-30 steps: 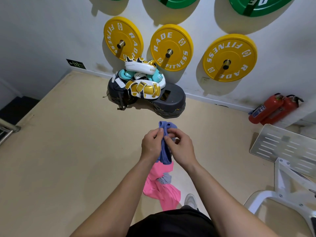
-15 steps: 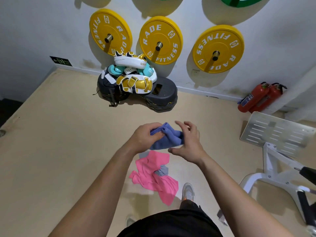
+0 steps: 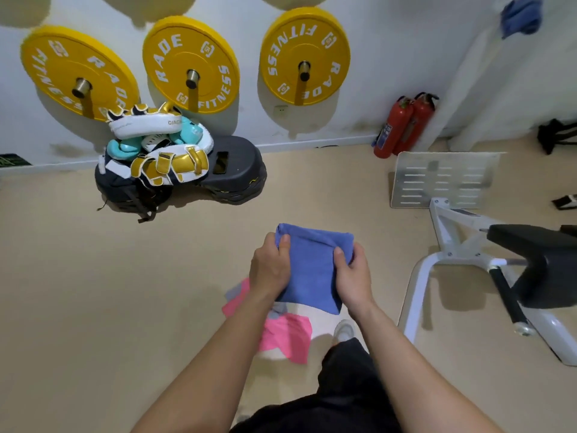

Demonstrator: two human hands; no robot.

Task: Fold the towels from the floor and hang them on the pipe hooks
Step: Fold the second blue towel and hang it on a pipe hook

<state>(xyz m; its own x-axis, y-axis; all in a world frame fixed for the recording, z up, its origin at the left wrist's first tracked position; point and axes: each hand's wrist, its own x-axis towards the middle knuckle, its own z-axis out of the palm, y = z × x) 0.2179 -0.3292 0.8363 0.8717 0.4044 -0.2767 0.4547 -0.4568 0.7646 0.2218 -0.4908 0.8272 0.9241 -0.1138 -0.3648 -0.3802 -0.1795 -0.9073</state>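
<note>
A blue towel (image 3: 313,270), folded into a flat rectangle, is held in front of me at waist height. My left hand (image 3: 270,268) grips its left edge with the thumb on top. My right hand (image 3: 352,273) grips its right edge the same way. Below it a pink towel (image 3: 285,337) lies crumpled on the beige floor, with a bit of grey cloth (image 3: 276,312) on it. Another blue towel (image 3: 520,16) hangs high on the white pipe (image 3: 474,89) at the upper right; its hook is not visible.
Three yellow weight plates (image 3: 191,65) hang on the wall. Below them is a pile of boxing pads on a black step (image 3: 231,170). Two red fire extinguishers (image 3: 402,126) stand by the pipe. A white machine frame (image 3: 443,242) with a black pad stands at right.
The bunched blue towel has been spread into a flat folded rectangle between both hands. The view has swung right, bringing the pipe and its hanging blue towel into sight.
</note>
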